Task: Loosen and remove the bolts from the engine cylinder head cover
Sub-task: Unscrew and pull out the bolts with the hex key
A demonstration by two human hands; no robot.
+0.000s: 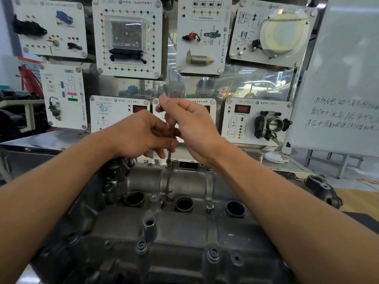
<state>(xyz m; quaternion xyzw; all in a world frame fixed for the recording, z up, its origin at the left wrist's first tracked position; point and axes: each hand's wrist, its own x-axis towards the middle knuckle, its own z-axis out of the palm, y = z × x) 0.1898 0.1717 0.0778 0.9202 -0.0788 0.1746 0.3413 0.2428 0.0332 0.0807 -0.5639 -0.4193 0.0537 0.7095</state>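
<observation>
Fingers (164, 103) of right hand (192, 124): curled, pinching upper end of thin metal tool shaft (169, 153). Fingers (164, 140) of left hand (139, 134): curled round same shaft, lower down, thumb against it. Tool shaft: upright, lower tip seated on far-edge bolt (169, 162); tip type not discernible.

Far-edge bolt: at rear rim of cylinder head cover (184, 232), near centre, just below both hands.

Cylinder head cover: dark grey cast metal, filling lower centre of view, between and beneath both forearms.

Other bolts seated in cover: ridge bolt (170, 194) on central rib; right bolt (209, 207) between middle and right wells; near-left bolt (141, 245) and near-right bolt (213, 254) along near edge.

Wells: three round open bores in a row across cover, left well (135, 198), middle well (184, 203), right well (235, 208).

Behind cover: steel bench (41, 140); white training panels (127, 37) with mounted components; throttle body (270, 126) on lower right panel.

Far right: whiteboard (348, 58), handwritten lines across it.
</observation>
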